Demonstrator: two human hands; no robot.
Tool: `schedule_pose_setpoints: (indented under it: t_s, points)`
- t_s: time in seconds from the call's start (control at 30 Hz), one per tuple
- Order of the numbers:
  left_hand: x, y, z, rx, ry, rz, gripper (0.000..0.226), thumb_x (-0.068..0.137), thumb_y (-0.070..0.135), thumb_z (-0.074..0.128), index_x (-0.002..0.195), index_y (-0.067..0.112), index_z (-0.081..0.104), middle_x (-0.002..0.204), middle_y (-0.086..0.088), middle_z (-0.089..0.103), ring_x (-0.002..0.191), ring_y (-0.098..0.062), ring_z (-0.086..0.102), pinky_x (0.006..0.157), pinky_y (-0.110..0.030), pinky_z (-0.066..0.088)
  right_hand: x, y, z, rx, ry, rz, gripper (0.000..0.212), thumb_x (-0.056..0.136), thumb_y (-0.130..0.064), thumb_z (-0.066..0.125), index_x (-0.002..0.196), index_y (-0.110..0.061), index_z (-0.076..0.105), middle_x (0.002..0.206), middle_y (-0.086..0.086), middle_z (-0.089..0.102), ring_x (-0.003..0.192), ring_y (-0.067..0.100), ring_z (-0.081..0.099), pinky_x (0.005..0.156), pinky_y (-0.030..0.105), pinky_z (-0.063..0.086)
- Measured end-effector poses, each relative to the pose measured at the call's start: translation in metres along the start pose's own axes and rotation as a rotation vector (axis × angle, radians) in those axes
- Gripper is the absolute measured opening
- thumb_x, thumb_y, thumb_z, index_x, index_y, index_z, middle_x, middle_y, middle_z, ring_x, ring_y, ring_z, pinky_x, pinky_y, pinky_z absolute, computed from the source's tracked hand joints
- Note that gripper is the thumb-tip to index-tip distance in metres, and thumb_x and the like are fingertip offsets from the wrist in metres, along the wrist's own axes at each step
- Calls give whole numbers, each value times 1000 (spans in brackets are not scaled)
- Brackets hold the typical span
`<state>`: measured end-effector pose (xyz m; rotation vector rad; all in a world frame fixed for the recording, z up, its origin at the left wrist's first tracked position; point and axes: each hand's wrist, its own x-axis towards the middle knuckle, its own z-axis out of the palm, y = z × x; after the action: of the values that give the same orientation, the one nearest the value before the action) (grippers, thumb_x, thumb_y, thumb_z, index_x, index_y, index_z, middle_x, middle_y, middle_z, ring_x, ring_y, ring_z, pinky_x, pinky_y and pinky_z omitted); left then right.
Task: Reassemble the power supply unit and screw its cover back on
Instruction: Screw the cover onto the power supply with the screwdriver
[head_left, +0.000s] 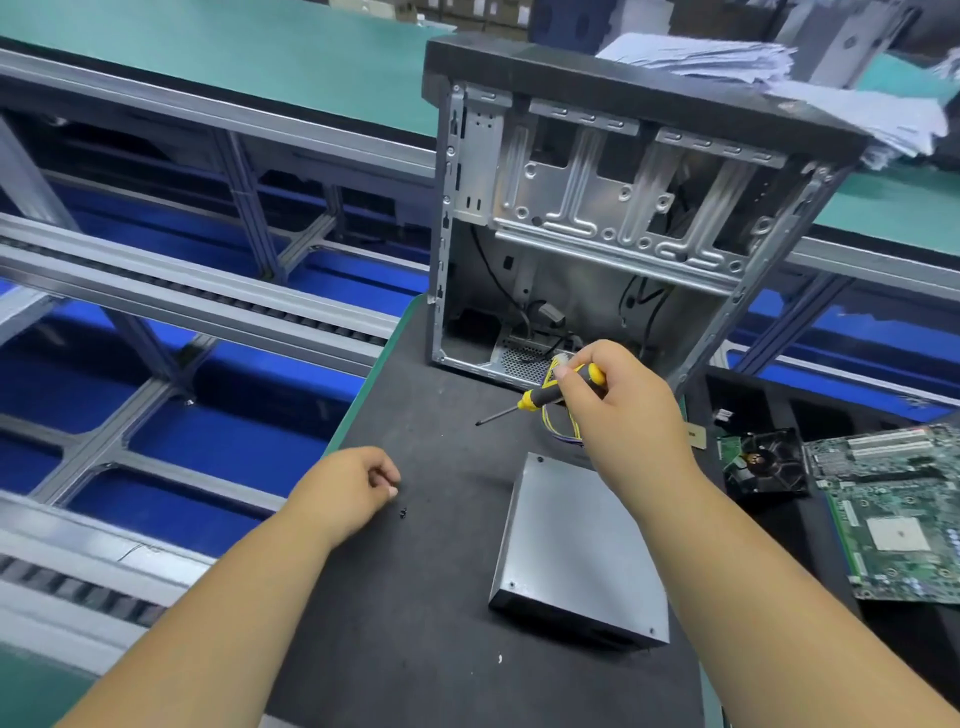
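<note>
The grey power supply (576, 551) lies flat, cover on, on the dark surface (415, 597), in front of the open computer case (597, 218). Above the power supply's far end, the right hand (623, 400) has its grip curled round a yellow-and-black screwdriver (540, 397). Left of the power supply, the left hand (348, 493) has curled fingers beside a small black screw (403, 513); whether it pinches anything I cannot tell. A green circuit board (898, 514) lies to the right.
</note>
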<state>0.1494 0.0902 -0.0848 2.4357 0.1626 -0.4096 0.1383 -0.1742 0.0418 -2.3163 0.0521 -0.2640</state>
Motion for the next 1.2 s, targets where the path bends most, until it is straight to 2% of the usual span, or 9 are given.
schedule_pose_setpoints:
  t_s: [0.2,0.37,0.6,0.73,0.83,0.9,0.97,1.1,1.2]
  points:
    - [-8,-1,24,140,66,13,22,77,37,79,74,26,59,76,10,62,72,-7,58,65,-27,49,-5,3,15,104,-27,26,12,93,-39,51,83,-33,52,67,-24,66,48,5,41,47,27,39]
    - [-11,4,32,238,67,2,25,81,37,75,72,25,56,78,7,59,72,-14,58,63,-30,47,-13,8,15,114,-32,38,10,93,-39,54,83,-35,54,63,-12,60,55,8,51,50,26,38]
    - [-17,7,32,220,75,-34,18,87,31,69,73,24,60,74,7,63,71,-14,59,62,-28,46,-18,13,1,132,-26,64,12,92,-42,53,85,-33,55,74,-7,67,75,23,64,67,43,55]
    - [-24,18,23,-196,134,-58,20,83,28,72,70,19,61,65,5,64,61,-12,56,57,-27,42,-21,18,-14,182,-38,43,14,92,-42,48,87,-30,52,79,-18,73,54,5,46,54,32,43]
    - [-31,48,13,-659,11,-48,20,87,14,69,69,14,60,69,-5,67,69,-19,61,72,-34,49,-25,19,-30,251,8,42,12,92,-40,50,83,-32,52,75,-21,72,52,1,47,53,29,40]
    - [-37,72,10,-874,-95,-27,20,89,7,66,71,13,60,69,-5,67,67,-15,62,68,-29,49,-29,17,-42,299,25,32,13,92,-38,51,82,-30,53,72,-20,72,54,8,46,51,33,46]
    - [-43,95,12,-1057,-192,-3,18,90,3,64,74,12,60,70,-3,65,62,-9,62,61,-19,52,-35,16,-56,346,58,16,14,92,-34,55,80,-27,55,63,-21,67,52,6,46,47,22,43]
    - [-56,133,25,-1315,-337,7,6,86,6,64,86,11,67,71,-1,63,61,-6,61,56,-16,53,-51,20,-85,407,108,2,13,94,-24,56,82,-20,57,54,-21,61,46,2,44,44,11,37]
    - [-64,155,37,-1372,-424,14,4,76,14,68,79,12,72,70,0,61,59,-6,59,54,-16,52,-66,27,-109,431,150,-4,14,96,-22,54,83,-18,56,54,-20,61,46,5,45,47,14,39]
